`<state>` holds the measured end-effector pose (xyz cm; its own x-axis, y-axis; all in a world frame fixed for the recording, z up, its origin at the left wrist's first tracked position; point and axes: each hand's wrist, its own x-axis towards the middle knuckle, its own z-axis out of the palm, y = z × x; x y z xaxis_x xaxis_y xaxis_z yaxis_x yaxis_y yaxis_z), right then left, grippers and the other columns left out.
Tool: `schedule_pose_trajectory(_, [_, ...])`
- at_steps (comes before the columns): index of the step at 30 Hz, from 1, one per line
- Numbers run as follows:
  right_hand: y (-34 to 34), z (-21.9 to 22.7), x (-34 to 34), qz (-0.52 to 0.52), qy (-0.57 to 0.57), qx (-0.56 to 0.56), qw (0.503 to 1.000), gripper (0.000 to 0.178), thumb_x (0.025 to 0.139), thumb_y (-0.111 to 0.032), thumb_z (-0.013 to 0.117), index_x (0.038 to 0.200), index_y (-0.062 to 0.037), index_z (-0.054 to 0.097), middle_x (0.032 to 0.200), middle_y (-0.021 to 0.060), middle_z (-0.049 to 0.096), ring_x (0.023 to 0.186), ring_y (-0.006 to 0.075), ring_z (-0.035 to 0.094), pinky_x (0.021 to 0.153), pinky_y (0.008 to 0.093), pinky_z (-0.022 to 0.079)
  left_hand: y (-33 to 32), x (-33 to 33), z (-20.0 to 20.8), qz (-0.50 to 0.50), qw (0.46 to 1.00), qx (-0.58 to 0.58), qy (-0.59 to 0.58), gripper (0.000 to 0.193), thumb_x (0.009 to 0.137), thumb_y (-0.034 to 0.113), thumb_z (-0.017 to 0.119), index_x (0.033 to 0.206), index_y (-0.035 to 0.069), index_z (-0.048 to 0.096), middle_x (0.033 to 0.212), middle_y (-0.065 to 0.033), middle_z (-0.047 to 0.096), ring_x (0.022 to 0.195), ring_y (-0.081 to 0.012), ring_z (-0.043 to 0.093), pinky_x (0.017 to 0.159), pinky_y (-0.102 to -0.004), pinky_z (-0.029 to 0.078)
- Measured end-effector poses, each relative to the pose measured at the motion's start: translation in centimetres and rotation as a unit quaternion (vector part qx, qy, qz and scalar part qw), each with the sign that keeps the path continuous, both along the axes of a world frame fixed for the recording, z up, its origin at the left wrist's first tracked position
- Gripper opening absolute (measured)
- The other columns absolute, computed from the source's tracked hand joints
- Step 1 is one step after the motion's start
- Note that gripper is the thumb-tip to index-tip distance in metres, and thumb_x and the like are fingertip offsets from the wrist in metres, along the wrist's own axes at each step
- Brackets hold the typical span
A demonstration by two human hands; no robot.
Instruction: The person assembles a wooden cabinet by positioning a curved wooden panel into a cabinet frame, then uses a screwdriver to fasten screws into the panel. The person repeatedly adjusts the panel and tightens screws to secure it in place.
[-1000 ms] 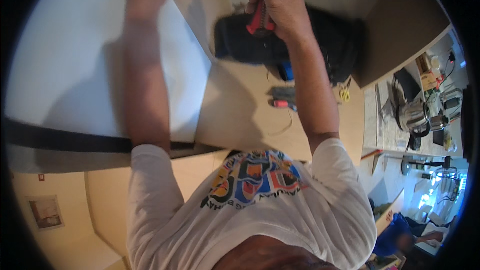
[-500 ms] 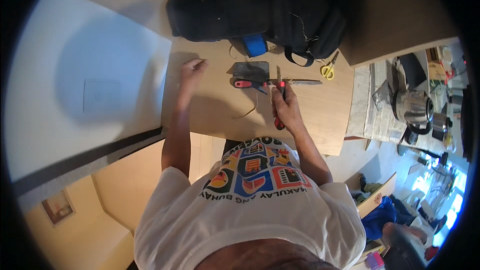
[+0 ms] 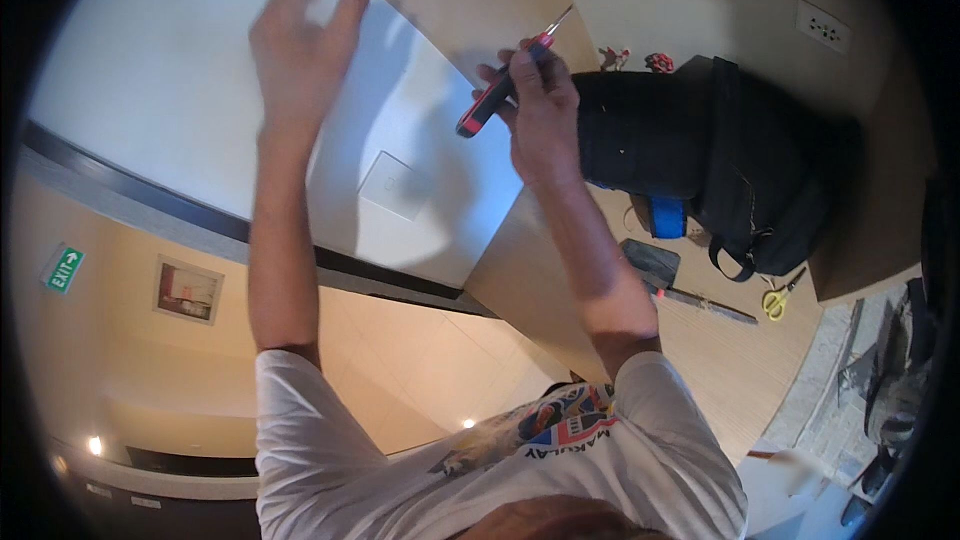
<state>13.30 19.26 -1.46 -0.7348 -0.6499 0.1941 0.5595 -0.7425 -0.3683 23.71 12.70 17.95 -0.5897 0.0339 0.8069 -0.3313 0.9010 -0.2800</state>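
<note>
My right hand [image 3: 545, 110] is wrapped round the black-and-red handle of a screwdriver [image 3: 490, 100]. Its thin metal shaft points up and to the right, in front of the corner of the panels. Higher up on the left, my left hand [image 3: 305, 60] is raised before the white wall panel [image 3: 180, 90], thumb and fingers spread with nothing between them; it is slightly blurred. I cannot tell whether it touches the panel's edge. Below and between the two arms, a square white wall plate [image 3: 395, 185] is fixed to the panel.
A black backpack [image 3: 650, 130] lies on the wooden tabletop [image 3: 700, 360] at right. In front of it are a dark flat rectangular piece [image 3: 650, 265], a long narrow metal blade [image 3: 710, 308] and yellow-handled scissors [image 3: 775, 302]. A wall outlet [image 3: 822, 28] is behind the backpack.
My view has swung left toward the white panel. My right hand has lifted the screwdriver off the table area, and my left hand has risen from the tabletop and spread its fingers.
</note>
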Motion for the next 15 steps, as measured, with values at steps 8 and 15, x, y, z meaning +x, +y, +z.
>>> schedule_pose_trajectory(8, [-2.2, 0.9, 2.0, 0.003, 0.017, -0.002, 1.000, 0.031, 0.100, -0.027, 0.064, 0.117, -0.0029, 0.056, 0.107, 0.0096, 0.062, 0.098, 0.0208, 0.068, 0.081, 0.0383, 0.060, -1.2, -10.0, 3.5, -0.029, 0.963, -0.266, 0.018, 0.056, 0.079, 0.020, 0.081, 0.125, 0.002, 0.055, 0.121, -0.0210, 0.058, 0.112, -0.0406, 0.058, 0.095, -0.0442, 0.050])
schedule_pose_trajectory(15, [-2.3, 5.4, 1.1, -0.028, 0.068, -0.062, 0.995, 0.031, 0.102, -0.026, 0.060, 0.117, 0.0003, 0.055, 0.106, 0.0103, 0.065, 0.093, 0.0180, 0.068, 0.077, 0.0361, 0.059, -2.1, -8.8, 4.9, 0.008, 0.942, -0.328, -0.067, 0.036, 0.079, 0.017, 0.081, 0.107, 0.003, 0.063, 0.109, -0.0197, 0.063, 0.104, -0.0394, 0.062, 0.087, -0.0423, 0.053])
